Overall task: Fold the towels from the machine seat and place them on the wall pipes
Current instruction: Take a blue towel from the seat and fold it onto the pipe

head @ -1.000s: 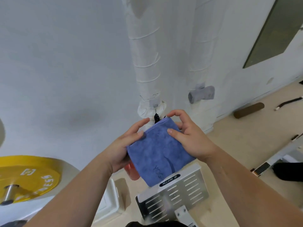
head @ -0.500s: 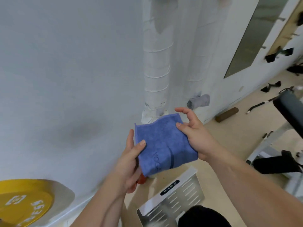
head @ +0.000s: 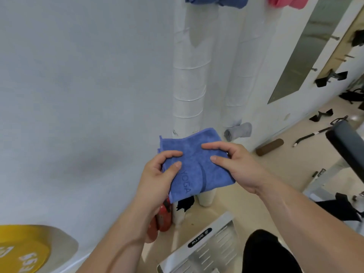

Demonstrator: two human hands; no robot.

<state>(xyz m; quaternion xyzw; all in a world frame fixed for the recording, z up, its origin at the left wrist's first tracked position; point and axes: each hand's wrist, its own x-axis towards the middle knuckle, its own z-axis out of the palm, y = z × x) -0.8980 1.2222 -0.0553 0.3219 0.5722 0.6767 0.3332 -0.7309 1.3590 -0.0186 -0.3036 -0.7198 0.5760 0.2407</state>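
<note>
**Folded blue towel held in both hands before the wall pipes**

1. Ribbed grey metal footplate (head: 206, 251), lowest in view, on the beige floor.
2. Yellow round weight plate (head: 21, 251), lower left corner, against the white wall.
3. Folded blue terry towel (head: 197, 166), marked "YOGA", held level in the air above the footplate.
   - The left hand (head: 157, 174) pinches its left edge, thumb and forefinger curled on top.
   - The right hand (head: 238, 164) grips its right edge, thumb and fingers over the upper face.
   - The hands are apart, with the cloth between them.
4. Red rounded object (head: 163, 217), on the floor behind the left wrist, partly hidden.
5. White wrapped wall pipes (head: 189, 85), two, upright, just beyond the towel.
6. Grey rolled cloth (head: 238, 132), beside the right pipe.
7. Brown block (head: 269, 147), on the floor by the wall.
8. Blue towels (head: 216, 1) and pink towel (head: 287, 1), at the top edge above the pipes, cut off by the frame.
</note>
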